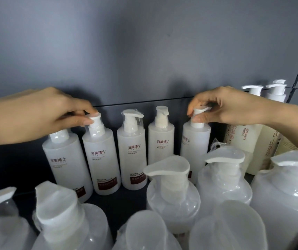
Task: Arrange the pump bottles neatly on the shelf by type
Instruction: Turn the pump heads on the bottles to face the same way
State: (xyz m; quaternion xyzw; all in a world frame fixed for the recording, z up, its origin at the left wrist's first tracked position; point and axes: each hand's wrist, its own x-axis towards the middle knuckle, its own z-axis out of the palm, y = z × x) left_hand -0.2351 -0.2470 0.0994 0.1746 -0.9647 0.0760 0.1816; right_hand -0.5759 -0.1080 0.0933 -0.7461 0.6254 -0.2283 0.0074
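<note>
Grip, left: your left hand (50,114) pinches the second bottle's pump head (95,117) between thumb and fingertips. The grip is closed on the head, not on the body of the second conditioner bottle (100,156).
Grip, right: your right hand (231,107) pinches the fifth bottle's pump head (199,112) the same way. The fifth conditioner bottle (193,147) ends the row.
Reason for the hold: the bottles stand close together, so a top pinch probably lets you turn a nozzle or nudge a bottle without reaching between its neighbours.
Task items: five frosted keratin conditioner bottles stand upright in one back row on the shelf (124,201), near the grey back panel (144,51), labels toward you.
Unheld bottles: the first conditioner bottle (65,159) sits under your left palm. The third conditioner bottle (133,156) and fourth conditioner bottle (161,143) stand between your hands.
Other type: the cream bottles (242,141) stand just right of the row, grouped apart from the conditioner.
Foreground: the large film-wrapped pump bottles (170,193) crowd the front of the shelf, so you reach over them.
Stage: the back row appears sorted by type, and the work now looks like alignment.
Caution: the pump heads in the row do not all point one way; match them. Film on the heads may slip under a pinch.
</note>
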